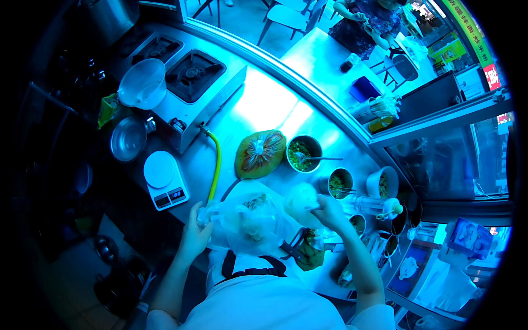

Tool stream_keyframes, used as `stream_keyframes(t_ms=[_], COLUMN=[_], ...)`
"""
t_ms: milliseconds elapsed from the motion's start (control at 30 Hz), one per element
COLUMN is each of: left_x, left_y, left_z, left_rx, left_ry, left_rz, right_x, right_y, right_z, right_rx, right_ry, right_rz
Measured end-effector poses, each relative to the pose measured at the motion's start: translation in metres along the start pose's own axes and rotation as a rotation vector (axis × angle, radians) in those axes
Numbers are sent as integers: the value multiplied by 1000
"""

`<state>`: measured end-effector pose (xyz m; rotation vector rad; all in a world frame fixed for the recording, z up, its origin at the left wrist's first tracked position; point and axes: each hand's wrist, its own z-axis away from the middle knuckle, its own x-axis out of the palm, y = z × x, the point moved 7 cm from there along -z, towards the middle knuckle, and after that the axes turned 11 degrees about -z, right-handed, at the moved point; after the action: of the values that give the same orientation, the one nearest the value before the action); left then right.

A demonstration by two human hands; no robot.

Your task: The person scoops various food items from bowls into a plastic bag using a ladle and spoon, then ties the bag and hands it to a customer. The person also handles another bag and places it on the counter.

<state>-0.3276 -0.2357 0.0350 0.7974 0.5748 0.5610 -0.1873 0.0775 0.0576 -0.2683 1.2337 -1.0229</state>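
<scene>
My left hand (198, 231) grips the gathered left edge of a translucent plastic bag (260, 231), which holds pale, noodle-like contents. My right hand (330, 212) pinches a whitish, partly see-through item (302, 198), blurred and perhaps a small bag or tub, at the right of the large bag. Beyond them on the steel counter lies a tied bag of reddish-brown food (260, 154). To its right stand a steel pot of chopped greens (304, 154) with a spoon in it and a smaller steel pot (340, 183). A green-filled bag (310, 252) lies below my right hand.
A white kitchen scale (166, 180) and a yellow gas hose (217, 165) are at the left, below a gas stove (195, 76) and a clear bowl (142, 84). A bottle (377, 206) and more containers crowd the right. Behind the window frame, a person (367, 24) stands at a table.
</scene>
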Motion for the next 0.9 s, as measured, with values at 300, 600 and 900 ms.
stream_keyframes(t_ms=[300, 600, 900], left_x=[-6, 19, 15], left_y=[24, -9, 3], left_z=[14, 16, 22], left_rx=[186, 106, 144], left_ry=[-76, -160, -171], left_rz=[418, 582, 438], right_x=[39, 220, 190], right_y=[-128, -46, -56], right_z=[84, 10, -2], right_rx=[-655, 17, -298], right_ry=[379, -179, -47], right_rz=[243, -202, -247])
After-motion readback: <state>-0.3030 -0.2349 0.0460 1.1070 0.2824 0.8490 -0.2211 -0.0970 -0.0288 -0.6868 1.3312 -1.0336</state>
